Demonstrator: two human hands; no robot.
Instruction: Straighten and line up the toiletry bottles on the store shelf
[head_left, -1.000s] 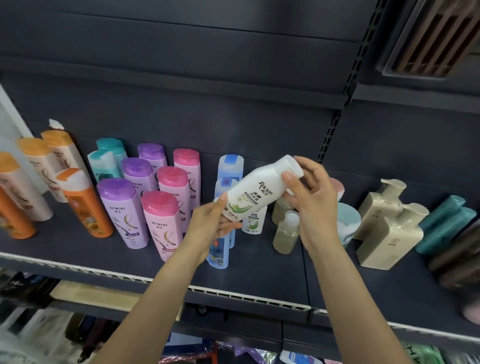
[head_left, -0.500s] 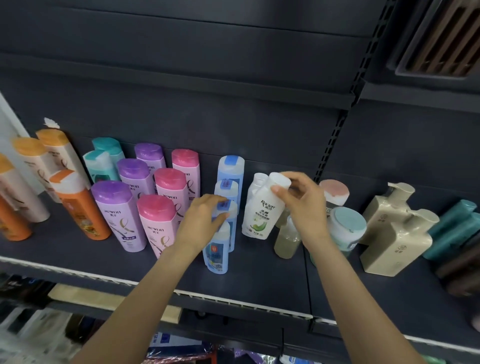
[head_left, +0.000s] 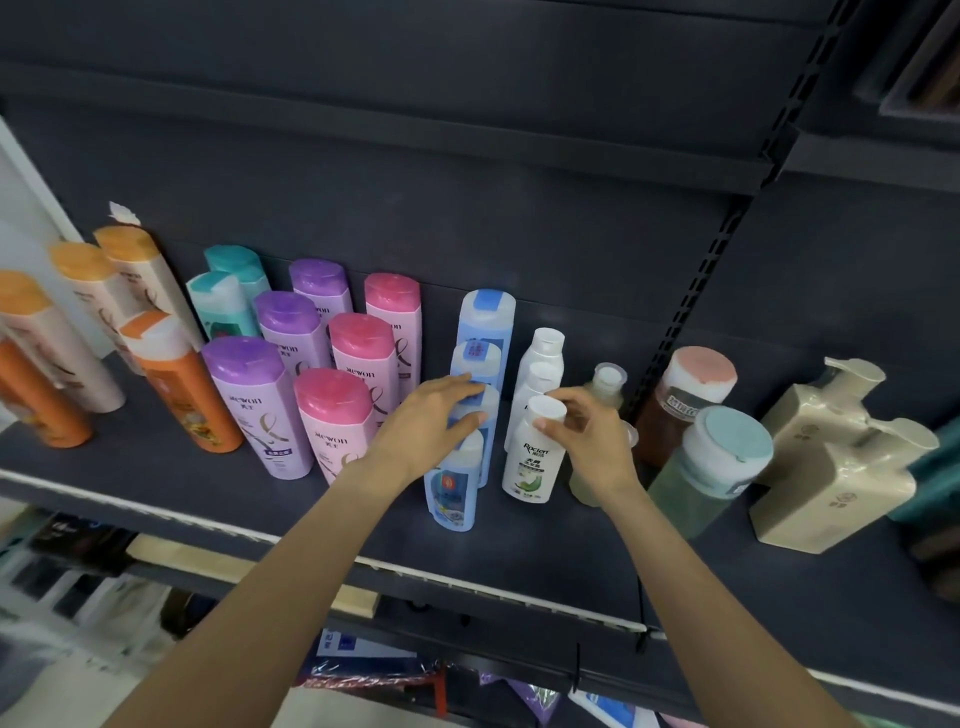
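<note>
A small white bottle with a green label (head_left: 532, 462) stands upright on the dark shelf (head_left: 545, 545), at the front of a row of white bottles (head_left: 540, 358). My right hand (head_left: 587, 441) pinches its white cap between thumb and fingers. To its left runs a row of blue bottles (head_left: 485, 332), the front one (head_left: 452, 493) nearest the edge. My left hand (head_left: 431, 426) rests with straight fingers on the tops of the middle blue bottles.
Pink-capped (head_left: 337, 410), purple-capped (head_left: 249, 395), teal (head_left: 223, 301) and orange (head_left: 176, 384) bottles fill the shelf's left. Right of my hands stand a clear bottle (head_left: 605, 384), two round-lidded bottles (head_left: 722, 457) and beige pump bottles (head_left: 831, 457). A slotted upright (head_left: 701, 275) divides the shelving.
The white bottle went from tilted in both hands to standing upright at the front of the white row. My left hand let go of it and moved onto the blue bottles.
</note>
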